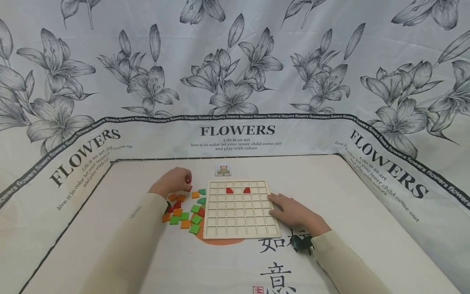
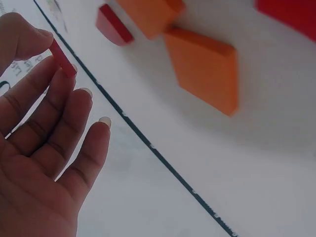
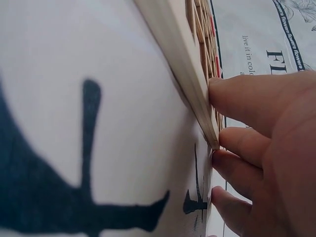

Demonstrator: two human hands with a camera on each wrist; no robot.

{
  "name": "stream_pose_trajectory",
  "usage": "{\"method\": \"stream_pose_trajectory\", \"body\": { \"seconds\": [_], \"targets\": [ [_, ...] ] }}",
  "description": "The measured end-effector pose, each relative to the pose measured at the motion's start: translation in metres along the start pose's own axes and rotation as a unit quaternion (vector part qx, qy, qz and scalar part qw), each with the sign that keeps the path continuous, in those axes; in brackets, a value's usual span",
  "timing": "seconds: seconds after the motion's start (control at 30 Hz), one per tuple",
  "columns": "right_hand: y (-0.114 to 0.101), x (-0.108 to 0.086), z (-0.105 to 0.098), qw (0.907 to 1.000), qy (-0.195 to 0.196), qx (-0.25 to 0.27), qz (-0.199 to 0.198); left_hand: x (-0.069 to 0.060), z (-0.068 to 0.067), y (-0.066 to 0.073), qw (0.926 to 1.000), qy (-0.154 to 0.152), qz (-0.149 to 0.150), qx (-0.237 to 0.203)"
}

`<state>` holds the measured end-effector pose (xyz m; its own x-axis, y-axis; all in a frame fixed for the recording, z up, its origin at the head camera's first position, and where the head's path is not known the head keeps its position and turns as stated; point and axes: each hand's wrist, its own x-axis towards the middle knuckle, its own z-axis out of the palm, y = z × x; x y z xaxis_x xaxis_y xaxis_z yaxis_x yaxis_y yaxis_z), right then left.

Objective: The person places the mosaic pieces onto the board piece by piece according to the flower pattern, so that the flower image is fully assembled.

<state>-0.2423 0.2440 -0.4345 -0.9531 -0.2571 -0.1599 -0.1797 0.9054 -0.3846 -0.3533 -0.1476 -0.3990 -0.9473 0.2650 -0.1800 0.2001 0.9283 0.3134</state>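
Observation:
My left hand [image 1: 175, 181] pinches a small red tile [image 2: 63, 58] between thumb and fingers, held up over the left side of the table. Below it lie loose tiles: orange squares [image 1: 185, 224], green squares [image 1: 194, 228], green curved pieces [image 1: 201, 201] and a few red ones [image 1: 201, 212]. To their right is a wooden grid board [image 1: 240, 237]. In its upper part sit two red quarter-round tiles, a left one [image 1: 229, 190] and a right one [image 1: 247, 190]. My right hand [image 1: 293, 211] rests its fingertips and thumb on the board's right edge.
A small picture card [image 1: 222, 170] with a colourful pattern lies behind the board. The white cloth [image 1: 349, 196] has dark lettering [image 1: 278, 273] and an orange round print [image 1: 220, 241] partly under the board. Flowered fabric [image 1: 235, 81] hangs around the table.

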Motion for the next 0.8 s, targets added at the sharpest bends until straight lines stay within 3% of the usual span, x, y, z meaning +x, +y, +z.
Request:
{"method": "stream_pose_trajectory", "body": {
  "seconds": [0.2,0.47,0.8],
  "targets": [
    [0.001,0.001,0.001,1.0,0.002,-0.001,0.001,0.004,0.002,0.014,0.9991,0.004,0.041,-0.01],
    [0.003,0.001,0.001,1.0,0.004,-0.004,-0.003,0.006,0.008,0.038,0.9977,0.002,0.061,-0.031],
    [0.005,0.003,0.002,1.0,0.004,-0.009,-0.002,0.015,0.018,0.068,0.9925,0.003,0.117,-0.035]
  ]
}}
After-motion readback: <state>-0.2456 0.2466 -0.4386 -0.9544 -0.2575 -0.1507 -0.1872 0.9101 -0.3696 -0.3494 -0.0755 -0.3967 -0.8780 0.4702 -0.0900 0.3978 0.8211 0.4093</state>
